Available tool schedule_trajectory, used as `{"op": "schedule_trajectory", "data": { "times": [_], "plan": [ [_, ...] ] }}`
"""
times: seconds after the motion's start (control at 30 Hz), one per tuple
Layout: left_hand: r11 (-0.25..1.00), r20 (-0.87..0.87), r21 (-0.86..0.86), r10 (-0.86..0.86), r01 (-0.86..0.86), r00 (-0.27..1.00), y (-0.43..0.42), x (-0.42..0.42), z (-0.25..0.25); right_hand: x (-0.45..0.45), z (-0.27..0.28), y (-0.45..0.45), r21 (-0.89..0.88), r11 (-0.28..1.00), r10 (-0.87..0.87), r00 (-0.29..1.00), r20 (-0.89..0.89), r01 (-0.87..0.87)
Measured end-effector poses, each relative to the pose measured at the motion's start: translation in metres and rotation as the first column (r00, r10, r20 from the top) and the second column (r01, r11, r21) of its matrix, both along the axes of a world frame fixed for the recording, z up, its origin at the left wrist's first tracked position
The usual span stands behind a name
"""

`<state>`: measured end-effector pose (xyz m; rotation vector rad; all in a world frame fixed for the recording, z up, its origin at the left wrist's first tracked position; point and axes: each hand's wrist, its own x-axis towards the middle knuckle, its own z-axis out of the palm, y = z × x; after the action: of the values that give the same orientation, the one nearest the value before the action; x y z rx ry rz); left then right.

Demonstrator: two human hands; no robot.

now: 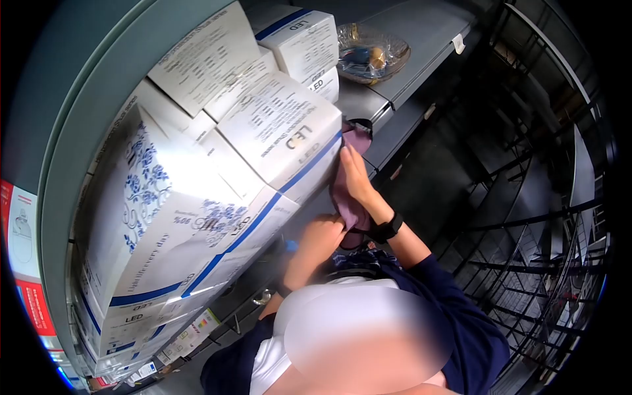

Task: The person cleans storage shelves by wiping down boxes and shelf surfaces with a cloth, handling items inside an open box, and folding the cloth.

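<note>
Beside the stacked LED boxes [280, 131], my left hand [321, 238] pinches the mauve cloth [350, 209], likely for tension; my right hand [356, 176], apart, lies against it, grip indeterminable.

My left hand [320, 238] is motion-blurred, fingertips lost at the cloth [341, 191]; forearm smeared too. Right hand [356, 175]: palm side hidden, can't tell its grip. Cloth partly covered by my hands, its full shape unclear. Small print on the boxes [280, 125], eleven o'clock, too small to read. Bowl [399, 58] at one o'clock: contents obscured by shiny wrap. Racks [520, 289], four o'clock, fade into dark. Red packs [34, 306], nine to eight o'clock, cut off left. Six o'clock: blur oval masks my torso [309, 316], bottom edge crops it.
</note>
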<state>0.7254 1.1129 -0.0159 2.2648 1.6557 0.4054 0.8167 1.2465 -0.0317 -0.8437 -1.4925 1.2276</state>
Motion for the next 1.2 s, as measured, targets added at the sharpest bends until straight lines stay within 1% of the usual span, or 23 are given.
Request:
{"op": "schedule_trajectory", "data": {
  "times": [0.03, 0.1, 0.27, 0.33, 0.43, 0.5, 0.53, 0.6, 0.63, 0.7, 0.73, 0.77, 0.83, 0.9, 0.93, 0.97, 1.0, 1.03, 1.07, 1.1, 1.13, 1.17, 1.2],
  "plan": [
    [1.0, -0.044, -0.015, -0.022, 0.021, 0.999, 0.0, -0.001, 0.0, 0.007, 0.004, 0.001, -0.09, 0.994, 0.07, 0.997, 0.035, -0.067],
    [0.997, -0.056, 0.025, -0.072, 0.074, 0.996, -0.002, -0.005, -0.004, 0.004, 0.004, -0.003, -0.064, 0.993, -0.102, 0.991, -0.089, 0.097],
    [1.0, 0.157, 0.014, -0.02, 0.018, 0.987, -0.009, -0.018, 0.006, 0.006, 0.04, -0.017, -0.045, 0.99, -0.137, 0.857, -0.496, 0.133],
    [0.999, 0.231, 0.044, -0.004, -0.006, 0.973, -0.011, -0.029, 0.005, 0.001, 0.058, -0.031, 0.087, 0.982, -0.112, 0.884, -0.453, 0.169],
    [0.999, 0.257, 0.028, -0.031, 0.025, 0.966, -0.019, -0.045, 0.002, -0.024, 0.043, -0.035, 0.476, 0.8, -0.312, 0.931, -0.19, 0.365],
    [1.0, 0.194, -0.021, -0.018, 0.022, 0.981, -0.021, -0.055, 0.009, -0.05, 0.036, -0.037, 0.646, 0.617, -0.531, 0.843, -0.08, 0.45],
    [0.999, 0.191, -0.025, -0.033, 0.039, 0.981, -0.023, -0.059, 0.003, -0.056, 0.037, -0.045, 0.808, 0.454, -0.635, 0.773, -0.002, 0.375],
    [0.991, 0.328, 0.073, -0.127, 0.11, 0.936, -0.024, -0.066, -0.011, -0.061, 0.06, -0.061, 0.925, 0.28, -0.749, 0.662, 0.044, 0.256],
    [0.989, 0.324, 0.073, -0.145, 0.128, 0.935, -0.027, -0.068, -0.013, -0.057, 0.084, -0.073, 0.59, 0.805, -0.347, 0.756, 0.555, -0.064],
    [0.981, 0.22, 0.104, -0.181, 0.162, 0.958, -0.037, -0.071, -0.016, -0.07, 0.02, -0.083, 0.84, 0.534, -0.413, 0.839, 0.355, -0.093],
    [0.979, 0.143, 0.048, -0.201, 0.196, 0.969, -0.041, -0.077, -0.021, -0.077, -0.012, -0.088, 0.928, 0.365, -0.437, 0.865, 0.247, -0.081],
    [0.976, 0.142, 0.049, -0.217, 0.213, 0.966, -0.046, -0.077, -0.023, -0.077, -0.015, -0.095, 0.882, 0.468, -0.378, 0.892, 0.247, -0.046],
    [0.994, 0.089, -0.067, -0.082, 0.088, 0.993, -0.053, -0.074, -0.025, -0.077, -0.02, -0.11, 0.758, 0.652, -0.265, 0.944, 0.196, 0.026],
    [0.994, 0.124, -0.046, -0.093, 0.1, 0.988, -0.055, -0.075, -0.035, -0.081, -0.063, -0.099, 0.535, 0.79, 0.085, 0.918, 0.386, -0.298],
    [0.994, 0.158, -0.031, -0.095, 0.102, 0.983, -0.055, -0.075, -0.041, -0.073, -0.03, -0.095, 0.537, 0.789, 0.084, 0.918, 0.386, -0.298],
    [0.995, 0.192, -0.017, -0.095, 0.1, 0.977, -0.054, -0.075, -0.044, -0.059, 0.032, -0.087, 0.262, 0.858, 0.037, 0.562, 0.826, -0.442],
    [0.984, 0.229, -0.03, -0.167, 0.178, 0.959, -0.039, -0.071, -0.014, -0.046, 0.056, -0.078, 0.395, 0.831, -0.136, 0.546, 0.827, -0.392],
    [0.985, 0.228, -0.03, -0.157, 0.169, 0.961, -0.035, -0.068, -0.014, -0.034, 0.068, -0.07, 0.622, 0.741, -0.388, 0.595, 0.704, -0.253],
    [0.996, 0.303, 0.019, -0.091, 0.09, 0.949, -0.032, -0.065, -0.015, -0.022, 0.079, -0.059, 0.808, 0.586, -0.607, 0.624, 0.492, -0.068],
    [0.998, 0.38, 0.062, -0.028, 0.004, 0.925, -0.029, -0.061, -0.016, -0.018, 0.088, -0.045, 0.903, 0.419, -0.74, 0.613, 0.276, 0.099],
    [0.988, 0.429, 0.146, -0.025, -0.042, 0.903, -0.024, -0.056, -0.012, -0.019, 0.102, -0.033, 0.914, 0.346, -0.766, 0.626, 0.147, 0.21],
    [0.987, 0.432, 0.147, -0.006, -0.063, 0.902, -0.019, -0.053, -0.008, -0.019, 0.124, -0.025, 0.81, 0.518, -0.532, 0.845, 0.053, 0.275],
    [0.991, 0.388, 0.131, -0.023, -0.03, 0.921, -0.015, -0.05, -0.004, -0.019, 0.128, -0.024, 0.812, 0.523, -0.512, 0.857, 0.054, 0.261]
  ]
}}
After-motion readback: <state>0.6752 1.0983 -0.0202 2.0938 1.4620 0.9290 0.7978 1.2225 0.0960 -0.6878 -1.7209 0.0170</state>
